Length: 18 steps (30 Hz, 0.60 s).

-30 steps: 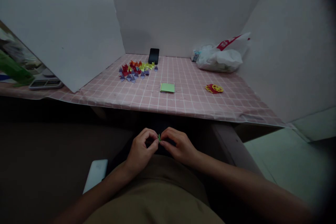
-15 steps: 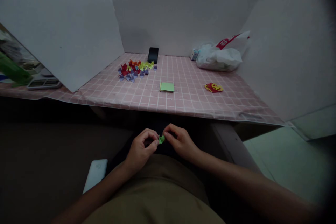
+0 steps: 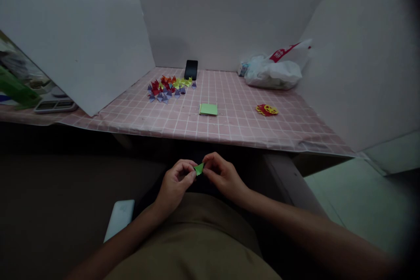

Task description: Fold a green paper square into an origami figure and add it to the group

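Both hands meet over my lap, below the table's front edge. My left hand [image 3: 175, 183] and my right hand [image 3: 221, 176] pinch a small folded green paper piece [image 3: 198, 168] between their fingertips. On the pink checked tablecloth [image 3: 229, 127] lies a green stack of square paper [image 3: 208, 109], straight ahead of my hands. Farther back left sits a cluster of several small folded paper figures [image 3: 169, 86] in purple, red, orange and yellow.
A black phone [image 3: 191, 69] leans against the back wall. A white plastic bag [image 3: 274, 72] sits at the back right, a red and yellow paper cutout [image 3: 267, 110] in front of it. White boards enclose the table. A white device [image 3: 120, 224] lies by my left thigh.
The green paper piece shows more between my fingertips and has opened into a small triangle. Both hands have risen slightly toward the table edge.
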Available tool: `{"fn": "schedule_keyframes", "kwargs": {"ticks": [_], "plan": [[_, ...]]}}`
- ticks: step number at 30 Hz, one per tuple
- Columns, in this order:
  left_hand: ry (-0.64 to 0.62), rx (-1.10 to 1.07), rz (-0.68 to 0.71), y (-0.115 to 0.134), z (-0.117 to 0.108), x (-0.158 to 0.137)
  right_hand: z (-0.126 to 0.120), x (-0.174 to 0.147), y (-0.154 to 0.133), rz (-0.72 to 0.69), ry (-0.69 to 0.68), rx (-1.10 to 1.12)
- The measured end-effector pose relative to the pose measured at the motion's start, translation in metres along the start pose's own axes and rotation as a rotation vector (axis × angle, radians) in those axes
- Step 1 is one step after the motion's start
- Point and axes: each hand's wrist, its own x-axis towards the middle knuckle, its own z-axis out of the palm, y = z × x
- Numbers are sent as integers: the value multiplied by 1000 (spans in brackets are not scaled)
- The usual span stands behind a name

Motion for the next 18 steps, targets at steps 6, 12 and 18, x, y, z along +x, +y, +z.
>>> {"fn": "schedule_keyframes", "kwargs": {"ticks": [6,12,18], "plan": [[32,7,-7,-1,1,0,0,-3,2,-163,13,-147],[23,-22,-39,2,4,0,-1,-6,2,-337,-57,-318],[25,-106,-113,4,6,0,-3,-6,1,-385,-49,-381]]}}
